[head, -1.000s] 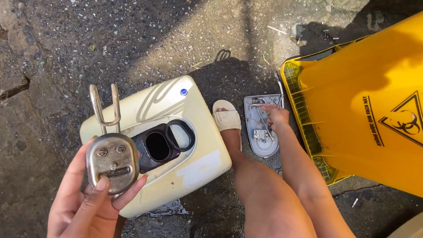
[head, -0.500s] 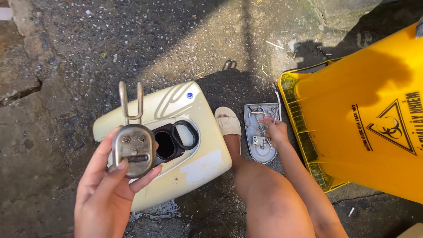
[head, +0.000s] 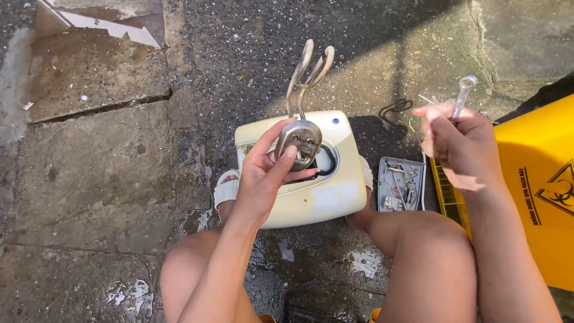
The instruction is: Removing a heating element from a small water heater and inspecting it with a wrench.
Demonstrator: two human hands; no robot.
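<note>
My left hand (head: pixel 263 173) holds a metal heating element (head: pixel 302 104) by its oval flange, its looped tubes pointing up and away. Beneath it lies a cream-coloured water heater casing (head: pixel 323 194) on the wet concrete, with a dark oval opening partly hidden by the flange. My right hand (head: pixel 457 143) is raised to the right, fingers closed around a small silver wrench (head: pixel 461 96) whose ring end sticks up. My bare knees frame the casing on both sides.
A grey cover plate with small parts (head: pixel 400 184) lies right of the casing. A yellow plastic bin with a hazard symbol (head: pixel 538 179) stands at the far right. A black wire loop (head: pixel 394 109) rests behind. Cracked, damp concrete slabs (head: pixel 89 149) spread to the left.
My right hand has left the grey plate and risen with a wrench in it. My left hand tilted the heating element and lifted it higher over the casing. The view shifted.
</note>
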